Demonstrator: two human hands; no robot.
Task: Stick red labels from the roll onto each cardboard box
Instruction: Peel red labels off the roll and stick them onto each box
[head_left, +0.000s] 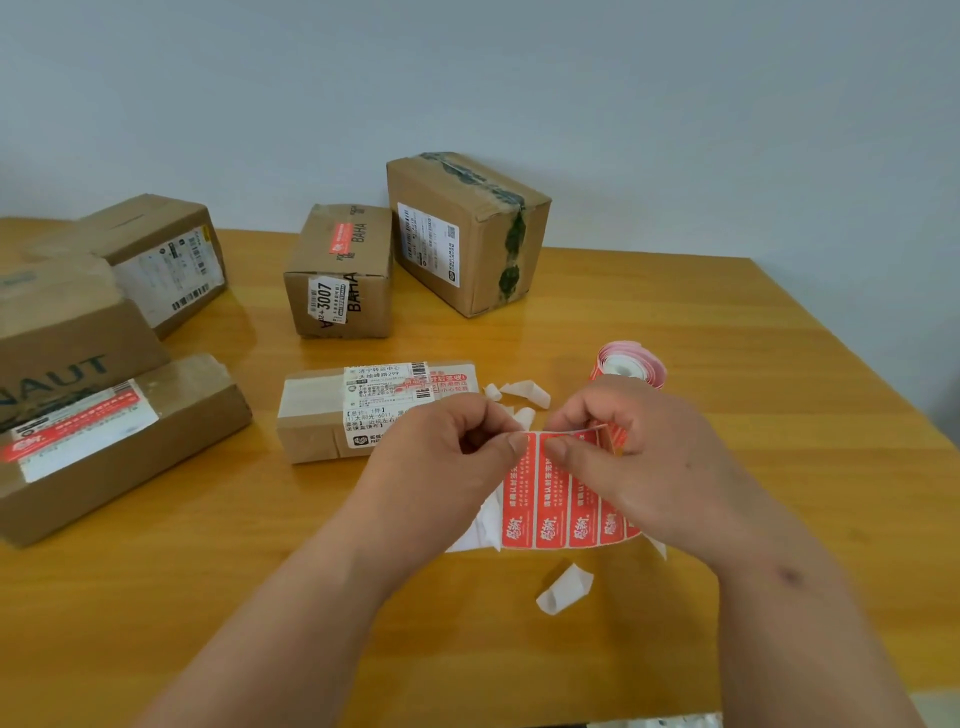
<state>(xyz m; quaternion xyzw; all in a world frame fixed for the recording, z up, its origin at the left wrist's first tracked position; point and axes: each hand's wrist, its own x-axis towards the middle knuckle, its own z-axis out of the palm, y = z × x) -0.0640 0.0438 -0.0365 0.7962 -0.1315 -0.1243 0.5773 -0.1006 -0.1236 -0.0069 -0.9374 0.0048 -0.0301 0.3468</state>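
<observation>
A strip of red labels (550, 499) hangs over the table in front of me, running back to the roll (628, 366) behind my right hand. My left hand (441, 447) pinches the strip's upper left edge. My right hand (639, 457) pinches the top of the strip beside it, where a label corner is lifted. A flat cardboard box (317, 415) with a white shipping label and a red label lies just behind my left hand. A long box (119, 441) at the left and a small upright box (340, 270) each carry a red label.
A taller box (467, 228) stands at the back, and more boxes (156, 254) are stacked at the far left. Curled white backing scraps (563, 590) lie near my hands and by the flat box. The wooden table (727, 332) ends at the right and near edges.
</observation>
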